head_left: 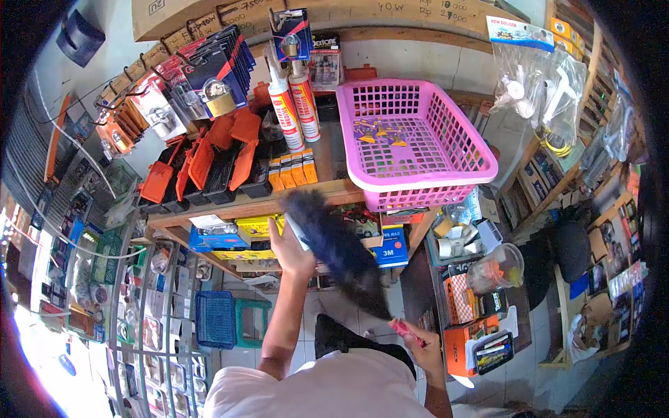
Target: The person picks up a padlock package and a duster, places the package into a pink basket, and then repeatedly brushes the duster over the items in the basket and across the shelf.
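My right hand is closed around the pink handle of a dark feather duster. The duster slants up and left, its feathers in front of my left hand. My left hand grips a flat pale item, mostly hidden behind the feathers, so its kind cannot be made out. Just beyond them is the wooden edge of a shelf. On that shelf stand small orange boxes, two sealant tubes and a pink plastic basket with small yellow-and-purple pieces inside.
Open black cases with orange lids line the shelf's left part. Packaged padlocks hang above. Blue 3M boxes sit below. A blue crate stands at left; a clear tub and orange box lie at right.
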`<state>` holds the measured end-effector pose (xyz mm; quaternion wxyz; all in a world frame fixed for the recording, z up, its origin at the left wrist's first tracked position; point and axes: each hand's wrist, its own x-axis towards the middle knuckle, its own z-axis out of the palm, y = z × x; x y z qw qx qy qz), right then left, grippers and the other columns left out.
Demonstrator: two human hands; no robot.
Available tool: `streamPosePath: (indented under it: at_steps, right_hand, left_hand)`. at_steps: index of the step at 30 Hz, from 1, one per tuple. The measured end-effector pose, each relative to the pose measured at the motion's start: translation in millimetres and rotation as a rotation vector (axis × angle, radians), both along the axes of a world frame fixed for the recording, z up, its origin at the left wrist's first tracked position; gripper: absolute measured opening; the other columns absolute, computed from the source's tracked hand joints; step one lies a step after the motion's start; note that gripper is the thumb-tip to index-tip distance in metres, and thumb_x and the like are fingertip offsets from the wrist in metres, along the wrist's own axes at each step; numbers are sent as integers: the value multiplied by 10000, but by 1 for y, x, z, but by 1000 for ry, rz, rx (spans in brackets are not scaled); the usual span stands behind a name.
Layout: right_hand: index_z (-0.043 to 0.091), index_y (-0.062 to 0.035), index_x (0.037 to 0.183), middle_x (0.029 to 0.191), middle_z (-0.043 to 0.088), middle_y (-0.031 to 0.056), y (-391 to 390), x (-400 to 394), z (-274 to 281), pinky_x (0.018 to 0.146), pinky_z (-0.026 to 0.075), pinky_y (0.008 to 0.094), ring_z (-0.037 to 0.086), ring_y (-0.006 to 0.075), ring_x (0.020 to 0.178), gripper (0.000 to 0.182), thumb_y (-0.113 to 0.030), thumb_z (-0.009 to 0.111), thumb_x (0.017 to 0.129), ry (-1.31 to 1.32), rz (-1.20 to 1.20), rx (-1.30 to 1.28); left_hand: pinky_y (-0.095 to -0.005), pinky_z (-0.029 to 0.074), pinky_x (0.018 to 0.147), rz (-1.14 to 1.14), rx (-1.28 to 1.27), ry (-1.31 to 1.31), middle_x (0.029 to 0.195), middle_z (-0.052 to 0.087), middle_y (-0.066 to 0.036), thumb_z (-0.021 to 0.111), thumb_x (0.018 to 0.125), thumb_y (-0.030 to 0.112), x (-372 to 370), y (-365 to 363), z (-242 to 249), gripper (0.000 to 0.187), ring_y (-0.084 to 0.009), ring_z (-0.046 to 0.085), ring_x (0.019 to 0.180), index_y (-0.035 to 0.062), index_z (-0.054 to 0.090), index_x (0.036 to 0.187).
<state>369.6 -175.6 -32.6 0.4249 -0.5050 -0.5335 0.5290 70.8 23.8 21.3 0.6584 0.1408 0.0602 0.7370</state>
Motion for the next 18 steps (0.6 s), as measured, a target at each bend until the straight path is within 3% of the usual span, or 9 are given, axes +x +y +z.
streamPosePath:
  at_steps: [1,2,6,7,9,11,12,16,18]
  right_hand:
    - [600,41,1234,1171,667,141,0,0,2,928,462,280,612,149,1055,353,-103,633,914,0,1,-1]
    - [598,40,1238,1175,666,140,0,-1,3,931,460,281,610,149,1059,353,-104,626,917,-1,-44,29]
    - [592,45,1242,1177,664,146,-2,3,-5,946,453,286,610,159,1073,351,-98,604,922,-29,-8,61]
    - [592,45,1242,1177,664,146,-3,3,-8,946,453,286,610,159,1073,351,-98,604,922,-29,-8,60]
    - [592,45,1243,1166,669,143,-5,3,-10,942,454,282,617,158,1060,351,-95,602,922,-5,-95,-4]
    - [590,44,1246,1168,668,144,-3,2,-4,945,453,284,616,158,1063,354,-99,603,923,4,-63,2]
    - [588,44,1248,1169,667,145,-1,2,-1,948,452,286,614,157,1066,357,-103,605,924,10,-26,12]
    - [584,46,1251,1182,661,149,-2,3,-2,955,449,289,612,162,1080,363,-117,606,928,-14,-47,-5]
    - [585,49,1247,1180,662,154,0,-1,4,957,449,292,613,168,1084,364,-133,610,933,57,-81,13]
  left_hand:
    - [-527,250,1134,35,103,247,1462,412,-157,273,953,615,-4,3,-10,745,-353,375,1356,75,337,1462]
    - [-524,255,1132,-53,224,136,1456,421,-156,276,953,614,-2,2,-9,743,-354,384,1349,72,345,1457]
    - [-583,252,1108,1,-12,-15,1457,422,-154,307,948,607,5,3,1,697,-394,370,1347,123,376,1446]
    - [-528,243,1134,50,-35,236,1467,411,-148,278,954,606,5,-1,4,726,-346,360,1366,84,358,1453]
    - [-542,231,1134,-131,239,-45,1473,403,-149,281,954,600,2,4,-6,716,-361,355,1366,91,359,1452]
    - [-587,215,1124,-281,221,-452,1483,389,-153,294,953,596,2,-2,-1,701,-402,340,1365,111,359,1455]
    - [-588,206,1127,26,-46,51,1486,382,-154,296,952,596,6,2,2,707,-406,339,1365,106,354,1458]
    - [-528,245,1134,77,7,173,1476,395,-158,280,962,584,3,9,-10,709,-381,375,1348,75,359,1450]
    - [-527,280,1120,79,-26,102,1472,398,-165,285,958,588,3,6,-6,701,-409,415,1311,92,368,1446]
